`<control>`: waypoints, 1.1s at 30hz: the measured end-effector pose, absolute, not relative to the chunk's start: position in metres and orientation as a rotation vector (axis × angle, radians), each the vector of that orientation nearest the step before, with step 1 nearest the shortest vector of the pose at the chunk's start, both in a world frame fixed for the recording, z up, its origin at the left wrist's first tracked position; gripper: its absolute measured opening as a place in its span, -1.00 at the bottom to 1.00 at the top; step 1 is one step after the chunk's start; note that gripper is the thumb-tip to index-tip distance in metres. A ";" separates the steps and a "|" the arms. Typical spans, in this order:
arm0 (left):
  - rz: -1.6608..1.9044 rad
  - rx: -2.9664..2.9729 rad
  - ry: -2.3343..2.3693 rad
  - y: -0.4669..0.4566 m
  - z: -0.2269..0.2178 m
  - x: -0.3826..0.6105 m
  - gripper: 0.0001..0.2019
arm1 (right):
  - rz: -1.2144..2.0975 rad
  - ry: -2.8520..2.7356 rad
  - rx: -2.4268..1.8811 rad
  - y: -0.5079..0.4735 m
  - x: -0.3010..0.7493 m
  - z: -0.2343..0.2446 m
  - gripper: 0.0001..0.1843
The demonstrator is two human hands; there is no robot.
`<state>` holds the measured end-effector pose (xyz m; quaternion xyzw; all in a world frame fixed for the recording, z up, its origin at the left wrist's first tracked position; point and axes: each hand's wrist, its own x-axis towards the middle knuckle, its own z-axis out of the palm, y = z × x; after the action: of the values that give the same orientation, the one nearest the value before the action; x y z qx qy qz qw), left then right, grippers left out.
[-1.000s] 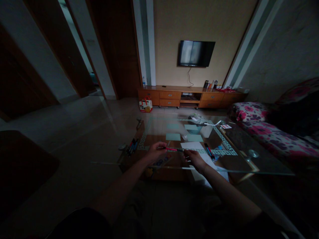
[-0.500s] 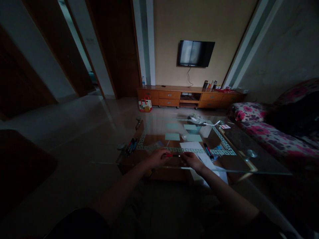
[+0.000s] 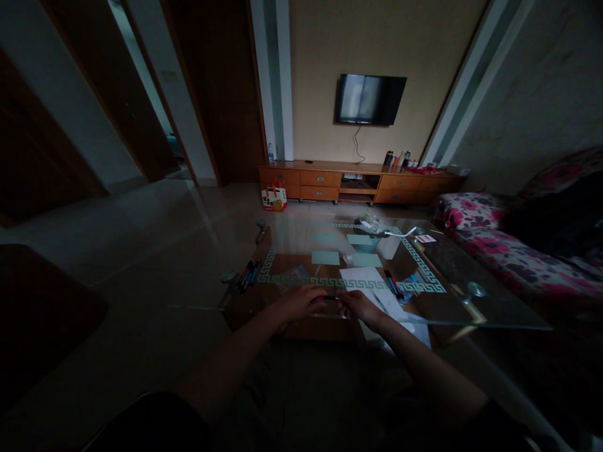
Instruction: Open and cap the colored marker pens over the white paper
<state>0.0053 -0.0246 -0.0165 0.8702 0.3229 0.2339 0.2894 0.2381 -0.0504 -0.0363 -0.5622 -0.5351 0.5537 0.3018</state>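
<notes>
Above the near edge of the glass table (image 3: 292,235), my two hands meet at a slim pen (image 3: 331,297), dark with a bit of red at its left end. My left hand (image 3: 301,302) is closed around that red end. The fingers of my right hand (image 3: 362,307) pinch the other end, hiding the tip. White paper (image 3: 360,274) lies just beyond my right hand. To its right rest some red, blue and black pens (image 3: 394,285). Another bunch of pens (image 3: 247,277) lies at the table's left edge.
A clear plastic bag (image 3: 372,224) and a small red-and-white card (image 3: 425,238) lie toward the table's far side. A flowered sofa (image 3: 499,245) stands close on the right. Beyond are a wooden TV cabinet (image 3: 320,177) and a gift bag (image 3: 274,198) on the floor.
My left hand has shifted slightly right along the pen, nearer my right hand. Less red shows between the hands; the stretch there now looks mostly black.
</notes>
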 end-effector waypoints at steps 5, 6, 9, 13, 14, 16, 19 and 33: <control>0.661 2.326 0.934 -0.025 -0.014 0.006 -0.79 | 1.513 -1.428 -1.413 -0.053 0.235 -0.029 -0.43; 0.654 2.335 0.932 -0.025 -0.013 0.006 -0.78 | 1.505 -1.430 -1.418 -0.053 0.235 -0.029 -0.43; 0.613 2.380 0.913 -0.024 -0.012 0.006 -0.77 | 1.490 -1.415 -1.427 -0.052 0.235 -0.031 -0.43; 0.606 2.409 0.922 -0.024 -0.012 0.005 -0.76 | 1.481 -1.395 -1.410 -0.050 0.236 -0.033 -0.45; 0.614 2.399 0.927 -0.024 -0.013 0.005 -0.76 | 1.479 -1.394 -1.404 -0.051 0.236 -0.033 -0.44; 0.622 2.383 0.935 -0.024 -0.013 0.006 -0.76 | 1.476 -1.390 -1.399 -0.051 0.236 -0.033 -0.44; 0.617 2.388 0.944 -0.025 -0.013 0.005 -0.76 | 1.477 -1.387 -1.401 -0.051 0.236 -0.031 -0.45; 0.645 2.354 0.937 -0.024 -0.011 0.006 -0.77 | 1.504 -1.338 -1.383 -0.051 0.237 -0.029 -0.45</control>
<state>0.0058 -0.0244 -0.0108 0.8693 0.3459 0.2381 0.2607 0.2368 -0.0514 -0.0292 -0.5321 -0.5146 0.5785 0.3426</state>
